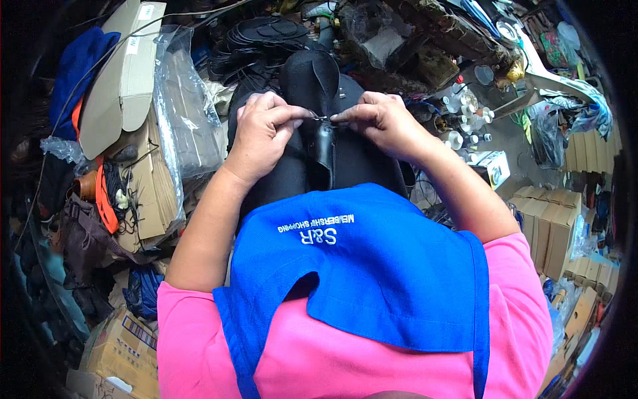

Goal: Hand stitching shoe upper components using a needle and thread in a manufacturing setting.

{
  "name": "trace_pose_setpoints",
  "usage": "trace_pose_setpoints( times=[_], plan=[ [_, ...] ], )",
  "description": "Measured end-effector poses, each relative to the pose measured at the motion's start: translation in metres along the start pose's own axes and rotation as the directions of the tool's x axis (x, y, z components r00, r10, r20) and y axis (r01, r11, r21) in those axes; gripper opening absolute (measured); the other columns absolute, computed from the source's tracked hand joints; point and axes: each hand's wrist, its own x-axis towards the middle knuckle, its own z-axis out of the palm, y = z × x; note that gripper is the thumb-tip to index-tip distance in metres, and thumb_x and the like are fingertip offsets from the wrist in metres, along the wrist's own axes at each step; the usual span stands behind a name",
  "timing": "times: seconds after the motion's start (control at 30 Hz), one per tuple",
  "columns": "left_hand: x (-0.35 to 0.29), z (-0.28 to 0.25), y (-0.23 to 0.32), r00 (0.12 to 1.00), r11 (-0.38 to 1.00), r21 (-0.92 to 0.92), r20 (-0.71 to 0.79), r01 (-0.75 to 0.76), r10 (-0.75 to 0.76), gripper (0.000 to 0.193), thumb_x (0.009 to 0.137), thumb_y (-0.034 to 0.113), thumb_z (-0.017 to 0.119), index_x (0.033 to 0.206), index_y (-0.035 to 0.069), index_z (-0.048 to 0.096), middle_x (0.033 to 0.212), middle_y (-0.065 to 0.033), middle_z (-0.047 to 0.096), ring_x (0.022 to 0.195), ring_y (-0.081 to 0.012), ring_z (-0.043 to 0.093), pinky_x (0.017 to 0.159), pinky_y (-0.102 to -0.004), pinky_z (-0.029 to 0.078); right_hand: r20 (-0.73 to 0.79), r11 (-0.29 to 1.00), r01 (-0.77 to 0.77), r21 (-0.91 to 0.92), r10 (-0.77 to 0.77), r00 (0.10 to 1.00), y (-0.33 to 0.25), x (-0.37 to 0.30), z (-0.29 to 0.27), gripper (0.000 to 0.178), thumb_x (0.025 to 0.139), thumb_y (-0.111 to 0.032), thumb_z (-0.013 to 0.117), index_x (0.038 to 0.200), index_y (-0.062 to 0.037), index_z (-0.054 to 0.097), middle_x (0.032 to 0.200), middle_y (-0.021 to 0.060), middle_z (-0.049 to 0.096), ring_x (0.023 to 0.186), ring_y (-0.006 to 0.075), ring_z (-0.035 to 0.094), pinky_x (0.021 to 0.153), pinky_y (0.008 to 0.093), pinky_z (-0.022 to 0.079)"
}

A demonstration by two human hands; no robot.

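A black shoe (323, 149) lies between my thighs, its shiny part toward me and its broad, dull black end (307, 74) pointing away. At the shoe's narrow middle, my left hand (267, 130) is closed, thumb and index finger pinched together. Facing it from the other side, my right hand (380, 121) makes a similar pinch. The fingertips of both hands are close together over the shoe. A thin dark bit shows between them, too small to name. Dark trousers and a blue apron (392, 279) cover my lap and front.
Coiled black cord-like material (262, 43) lies beyond my knees. Flattened cardboard (123, 80) and clear plastic sheeting (189, 106) stand at the left. Several small bottles (468, 113) sit at the right, with stacked brown cartons (545, 226) nearer. A cardboard box (123, 352) is at the lower left.
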Motion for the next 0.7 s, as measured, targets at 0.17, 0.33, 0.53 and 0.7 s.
trace_pose_setpoints(
  times=[0.17, 0.33, 0.53, 0.7],
  plan=[
    [0.004, 0.004, -0.008, 0.994, 0.998, -0.045, 0.107, 0.038, -0.033, 0.019, 0.079, 0.010, 0.069, 0.092, 0.022, 0.075, 0.085, -0.0008, 0.054, 0.089, -0.0216, 0.052, 0.083, -0.0367, 0.039, 0.067, 0.990, 0.013, 0.138, -0.022, 0.998, 0.013, 0.013, -0.004, 0.039, 0.078, -0.002, 0.060, 0.106, -0.0265, 0.074, 0.084, 0.0028, 0.062, 0.085, 0.0206, 0.061, 0.080, 0.0345, 0.047],
    [0.007, 0.003, -0.009, 0.996, 0.999, -0.042, 0.084, -0.021, 0.024, 0.022, 0.077, 0.004, 0.068, 0.093, 0.017, 0.075, 0.079, -0.0041, 0.052, 0.083, -0.0230, 0.050, 0.077, -0.0353, 0.041, 0.095, 0.975, -0.041, 0.219, 0.020, 0.995, 0.012, 0.016, -0.007, 0.041, 0.075, 0.001, 0.059, 0.105, -0.0234, 0.075, 0.085, 0.0057, 0.062, 0.085, 0.0198, 0.061, 0.080, 0.0327, 0.051],
    [0.007, 0.003, -0.010, 0.996, 0.998, -0.049, 0.079, -0.029, 0.033, 0.023, 0.075, 0.002, 0.069, 0.092, 0.017, 0.075, 0.078, -0.0038, 0.051, 0.082, -0.0229, 0.050, 0.076, -0.0353, 0.041, 0.104, 0.971, -0.015, 0.239, -0.011, 0.995, 0.012, 0.018, -0.009, 0.042, 0.075, 0.003, 0.057, 0.105, -0.0205, 0.075, 0.085, 0.0049, 0.062, 0.085, 0.0190, 0.062, 0.082, 0.0309, 0.050],
    [0.009, 0.003, -0.012, 0.991, 0.999, -0.033, 0.131, 0.013, -0.008, 0.021, 0.078, 0.007, 0.068, 0.091, 0.022, 0.075, 0.083, 0.0002, 0.051, 0.088, -0.0208, 0.051, 0.083, -0.0372, 0.037, 0.136, 0.959, -0.047, 0.279, 0.009, 0.991, 0.010, 0.018, -0.013, 0.043, 0.074, 0.006, 0.055, 0.106, -0.0171, 0.074, 0.083, 0.0035, 0.059, 0.085, 0.0176, 0.058, 0.083, 0.0301, 0.048]
  ],
)
